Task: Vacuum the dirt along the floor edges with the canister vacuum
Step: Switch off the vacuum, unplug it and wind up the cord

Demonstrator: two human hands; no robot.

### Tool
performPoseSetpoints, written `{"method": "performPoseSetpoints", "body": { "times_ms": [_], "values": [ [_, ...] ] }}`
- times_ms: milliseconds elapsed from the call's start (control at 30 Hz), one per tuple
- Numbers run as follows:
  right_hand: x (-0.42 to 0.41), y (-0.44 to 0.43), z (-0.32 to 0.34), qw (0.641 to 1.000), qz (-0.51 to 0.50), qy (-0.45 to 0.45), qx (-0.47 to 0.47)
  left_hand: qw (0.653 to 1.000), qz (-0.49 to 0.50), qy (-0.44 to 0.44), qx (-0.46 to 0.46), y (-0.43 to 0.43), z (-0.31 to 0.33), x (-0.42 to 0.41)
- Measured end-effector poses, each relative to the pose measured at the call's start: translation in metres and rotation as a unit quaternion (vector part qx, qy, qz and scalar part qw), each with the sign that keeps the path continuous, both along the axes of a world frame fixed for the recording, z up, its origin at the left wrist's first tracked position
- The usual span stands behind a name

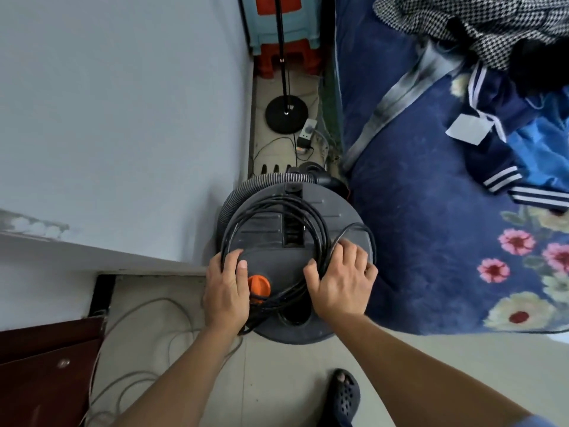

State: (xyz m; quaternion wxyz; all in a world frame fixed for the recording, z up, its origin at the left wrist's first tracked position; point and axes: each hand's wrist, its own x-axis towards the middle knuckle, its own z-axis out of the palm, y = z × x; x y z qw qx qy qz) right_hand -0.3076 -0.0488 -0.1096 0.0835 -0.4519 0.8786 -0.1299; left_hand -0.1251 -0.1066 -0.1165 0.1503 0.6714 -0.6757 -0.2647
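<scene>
Centre of frame: grey canister vacuum [277,260] seen from above, black power cord [320,223] coiled on its lid, ribbed hose [234,201] curving round its upper-left edge. Left hand [226,291] curled over the coil's left side, thumb just beside an orange cap [259,285]. Right hand [338,285] gripping the coil's right side, thumb inside the loops. Right of frame: blue floral bed cover [431,241], touching the vacuum. Upper centre: round black lamp base [284,117], white power strip [308,134] just beside it, red stools [286,57] beyond. Lower left: pale cables [138,318] on the floor. Bottom centre: dark perforated shoe [346,396].
</scene>
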Motion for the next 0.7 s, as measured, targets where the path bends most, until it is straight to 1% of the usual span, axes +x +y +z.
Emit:
{"method": "performPoseSetpoints", "body": {
  "times_ms": [100,167,233,300,333,367,433,467,500,567,600,667,700],
  "values": [
    [-0.001,-0.002,0.004,1.0,0.008,-0.012,0.025,0.999,-0.016,-0.032,0.009,-0.002,0.007,0.0],
    [-0.001,-0.001,0.008,0.998,0.015,-0.024,0.048,0.997,-0.027,-0.063,0.037,-0.003,0.015,-0.001],
    [-0.003,0.0,0.017,0.996,0.031,-0.033,0.08,0.992,-0.032,-0.106,0.062,-0.005,0.021,-0.003],
    [-0.009,-0.001,0.026,0.99,0.049,-0.061,0.12,0.983,-0.039,-0.166,0.07,-0.006,0.028,-0.007],
    [-0.012,-0.001,0.03,0.986,0.05,-0.088,0.136,0.979,-0.046,-0.187,0.061,-0.006,0.033,-0.008],
    [-0.015,0.0,0.036,0.981,0.039,-0.117,0.146,0.978,-0.063,-0.198,0.03,-0.005,0.037,-0.01],
    [-0.021,0.002,0.047,0.971,-0.008,-0.175,0.164,0.971,-0.122,-0.203,-0.046,0.0,0.044,-0.015],
    [-0.025,0.005,0.052,0.965,-0.028,-0.195,0.172,0.963,-0.162,-0.205,-0.067,0.003,0.046,-0.018],
    [-0.029,0.008,0.056,0.962,-0.039,-0.202,0.178,0.955,-0.2,-0.206,-0.079,0.006,0.047,-0.022],
    [-0.035,0.015,0.067,0.96,-0.038,-0.21,0.18,0.947,-0.237,-0.207,-0.07,0.011,0.045,-0.027],
    [-0.038,0.019,0.072,0.96,-0.037,-0.209,0.181,0.947,-0.242,-0.206,-0.056,0.013,0.048,-0.028],
    [-0.046,0.021,0.084,0.96,-0.015,-0.191,0.206,0.945,-0.242,-0.213,-0.059,0.013,0.048,-0.028],
    [-0.051,0.017,0.094,0.962,-0.002,-0.18,0.204,0.945,-0.244,-0.21,-0.062,0.013,0.046,-0.027]
  ]
}}
